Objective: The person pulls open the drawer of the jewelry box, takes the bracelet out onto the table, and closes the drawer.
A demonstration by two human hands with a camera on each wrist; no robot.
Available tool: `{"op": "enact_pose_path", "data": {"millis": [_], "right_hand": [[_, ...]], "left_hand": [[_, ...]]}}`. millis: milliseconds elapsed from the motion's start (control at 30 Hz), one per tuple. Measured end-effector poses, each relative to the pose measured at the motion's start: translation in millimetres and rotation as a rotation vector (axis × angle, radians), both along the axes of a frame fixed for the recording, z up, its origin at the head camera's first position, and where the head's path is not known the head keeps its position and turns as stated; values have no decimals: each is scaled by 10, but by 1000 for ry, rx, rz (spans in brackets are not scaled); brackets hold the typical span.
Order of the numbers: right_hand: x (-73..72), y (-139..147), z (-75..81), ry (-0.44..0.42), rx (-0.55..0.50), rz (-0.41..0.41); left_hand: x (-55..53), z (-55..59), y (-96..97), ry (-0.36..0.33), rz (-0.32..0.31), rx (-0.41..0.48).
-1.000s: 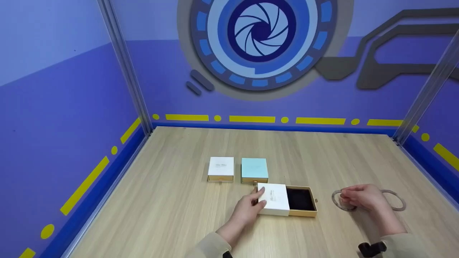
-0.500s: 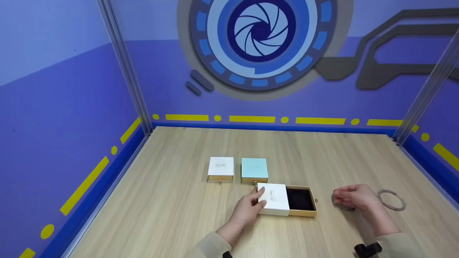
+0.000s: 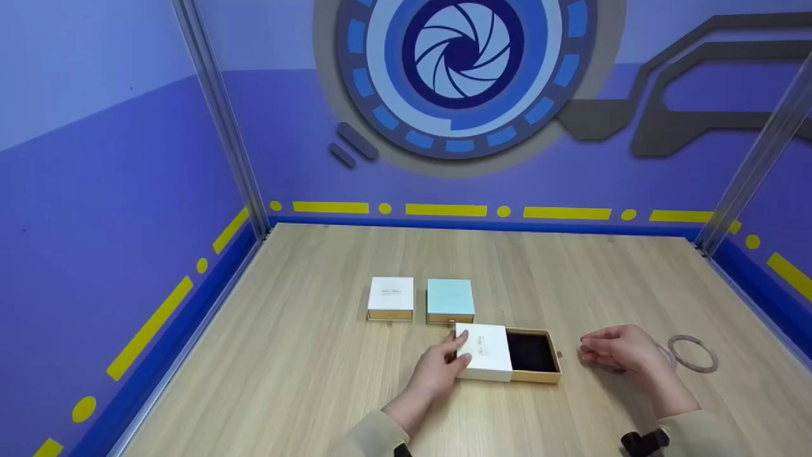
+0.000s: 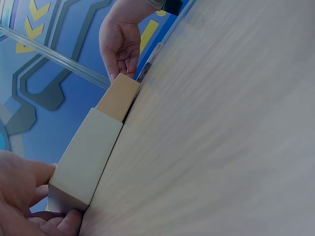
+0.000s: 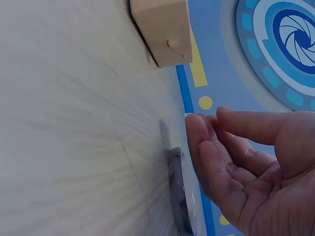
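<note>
A white slide-out jewellery box (image 3: 483, 352) lies pulled part way apart, its gold-edged drawer (image 3: 535, 376) showing a black lining. My left hand (image 3: 438, 371) grips the closed end of the white sleeve, as the left wrist view (image 4: 22, 191) also shows. Right of the drawer, my right hand (image 3: 625, 348) hovers low with bent fingers, nothing between them in the right wrist view. A greyish bangle (image 5: 178, 194) lies on the tabletop below those fingertips. Another bangle (image 3: 693, 353) rests farther right, and the arc of one more shows beside the wrist, mostly hidden by the hand.
Behind the parted box stand a closed white box (image 3: 391, 295) and a closed mint-green box (image 3: 450, 298), side by side. Blue and purple printed walls bound the wooden table (image 3: 304, 355) at the back and both sides.
My right hand has shifted left toward the drawer, covering most of the nearer bangle and uncovering more of the ones behind it. My left hand and the boxes have stayed put.
</note>
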State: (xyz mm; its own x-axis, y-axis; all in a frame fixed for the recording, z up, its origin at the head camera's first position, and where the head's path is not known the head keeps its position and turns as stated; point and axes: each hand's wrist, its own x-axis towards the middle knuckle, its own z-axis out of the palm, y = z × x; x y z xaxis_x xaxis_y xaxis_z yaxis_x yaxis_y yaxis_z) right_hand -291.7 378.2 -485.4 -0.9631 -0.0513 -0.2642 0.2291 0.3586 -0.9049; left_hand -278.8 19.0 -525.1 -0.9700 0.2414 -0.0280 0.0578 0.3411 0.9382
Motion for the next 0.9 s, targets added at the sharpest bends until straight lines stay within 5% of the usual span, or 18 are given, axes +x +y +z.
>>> {"op": "enact_pose_path", "data": {"millis": [333,900], "right_hand": [[-8,-108,-30,29,23,36],[-15,-215,-96,23,-157,126]], "left_hand": [[7,11,2,3,4,-10],[10,-10,-8,31,-8,2]]}}
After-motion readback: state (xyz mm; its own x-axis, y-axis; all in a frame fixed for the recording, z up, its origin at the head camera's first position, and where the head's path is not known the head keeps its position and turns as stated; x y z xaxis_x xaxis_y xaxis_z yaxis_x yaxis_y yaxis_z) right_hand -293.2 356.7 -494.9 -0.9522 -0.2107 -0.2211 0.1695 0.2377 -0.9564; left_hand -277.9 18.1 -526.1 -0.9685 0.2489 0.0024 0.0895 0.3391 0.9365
